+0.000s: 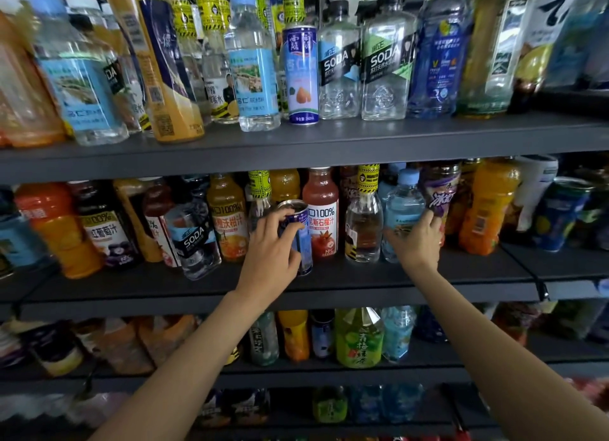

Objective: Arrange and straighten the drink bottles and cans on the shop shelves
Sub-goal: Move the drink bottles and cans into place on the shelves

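While gripping, hands (273,243) outstretched.

The shelves (329,141) are dark grey. The can (304,239) in the left hand (270,259) is blue with a silver rim. The water bottle (403,210) is clear with a pale blue cap and label. The pomegranate juice (321,216) is red with a white label. The soda bottles (385,65) are clear with black-and-white labels. The green tea (359,338) is lime green.

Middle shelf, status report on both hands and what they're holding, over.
Left hand grips blue can, tilted at shelf front. Right hand holds water bottle. Red juice bottle close behind can; yellow-collared clear bottle stands between the hands.
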